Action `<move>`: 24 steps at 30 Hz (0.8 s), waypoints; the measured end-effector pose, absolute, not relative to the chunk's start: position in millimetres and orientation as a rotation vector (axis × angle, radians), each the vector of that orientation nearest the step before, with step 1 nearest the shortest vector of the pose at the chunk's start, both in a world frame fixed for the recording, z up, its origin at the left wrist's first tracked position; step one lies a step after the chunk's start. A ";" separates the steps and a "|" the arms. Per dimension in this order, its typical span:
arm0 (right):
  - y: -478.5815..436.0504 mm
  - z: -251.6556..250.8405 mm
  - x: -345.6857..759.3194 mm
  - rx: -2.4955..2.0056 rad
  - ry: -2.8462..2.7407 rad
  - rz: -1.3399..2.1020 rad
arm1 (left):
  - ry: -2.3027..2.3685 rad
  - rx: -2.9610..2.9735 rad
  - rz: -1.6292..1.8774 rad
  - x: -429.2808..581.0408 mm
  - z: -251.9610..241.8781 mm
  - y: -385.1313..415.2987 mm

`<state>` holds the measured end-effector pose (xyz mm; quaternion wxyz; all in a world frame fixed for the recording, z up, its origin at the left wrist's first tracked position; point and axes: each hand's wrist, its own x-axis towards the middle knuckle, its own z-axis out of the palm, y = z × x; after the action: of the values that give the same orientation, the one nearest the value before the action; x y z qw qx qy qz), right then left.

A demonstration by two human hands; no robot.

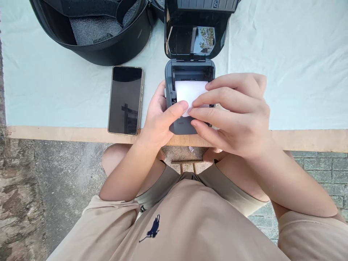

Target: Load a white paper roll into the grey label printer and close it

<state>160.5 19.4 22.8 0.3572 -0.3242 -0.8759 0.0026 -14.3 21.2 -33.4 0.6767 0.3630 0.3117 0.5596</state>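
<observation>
A small dark grey device (182,127) stands at the table's front edge, its glossy black lid (181,36) swung up and back. In its compartment lies a white paper roll (190,90). My left hand (160,119) is wrapped round the device's left side, with the thumb resting over the paper's lower left part. From the right, my right hand (233,108) reaches over the device, its fingers bent and spread, fingertips on the paper. Whether those fingertips pinch the paper's edge is hard to make out.
A phone (125,101) lies left of the device, near the table's wooden front edge (67,133). An open black zippered case (108,50) with grey foam inside sits at the back left. Pale cloth (293,72) covers the table.
</observation>
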 end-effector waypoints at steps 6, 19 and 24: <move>19.6 26.3 160.8 -0.951 -2.166 -0.033 | 0.835 0.814 1.210 -13.8 -17.6 15.1; 16.4 37.6 161.6 -1.206 -2.172 0.086 | 0.829 0.809 1.206 -14.2 -15.6 14.4; 35.4 45.8 168.9 -1.238 -1.886 0.193 | 0.840 0.933 1.168 -17.8 -20.1 16.6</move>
<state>168.9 35.4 45.8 0.4247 -0.4951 -0.7540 0.0771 -17.8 16.6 -20.1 0.6545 0.4116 0.3702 0.5150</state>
